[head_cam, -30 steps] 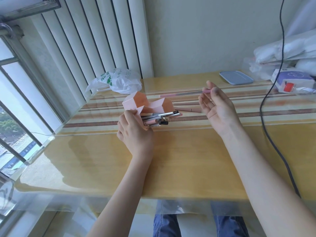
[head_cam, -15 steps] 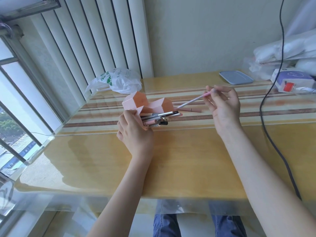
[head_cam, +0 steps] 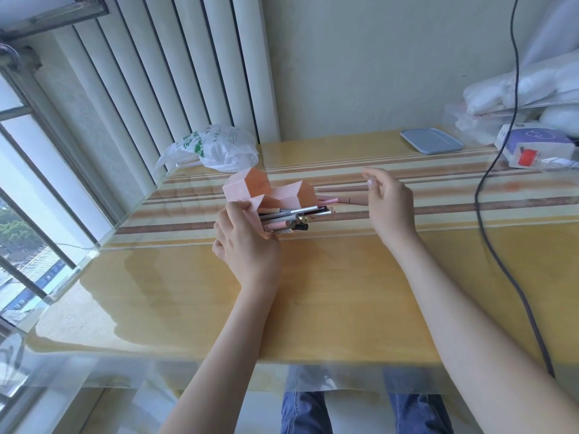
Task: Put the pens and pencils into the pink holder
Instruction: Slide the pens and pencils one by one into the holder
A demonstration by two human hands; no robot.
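Observation:
The pink holder point(head_cam: 247, 186), made of angular paper compartments, lies tipped on its side on the striped part of the table. My left hand point(head_cam: 244, 245) grips its near edge. A bundle of several pens and pencils point(head_cam: 294, 217) sticks out of it to the right. My right hand point(head_cam: 391, 208) hovers just right of the holder. Its thumb and fingertips pinch the far end of a thin pink pen point(head_cam: 341, 189), which points at the holder's opening. A brown pencil point(head_cam: 351, 200) lies on the table below that pen.
A white plastic bag point(head_cam: 216, 148) sits behind the holder by the blinds. A blue-grey lid point(head_cam: 430, 140), a white and purple box point(head_cam: 535, 144) and white bags point(head_cam: 526, 89) stand at the back right. A black cable point(head_cam: 488, 214) crosses the table's right side.
My right hand took the pink pen off the table, turned its tip toward the holder and moved left and lower with it. My left hand and the holder stayed put.

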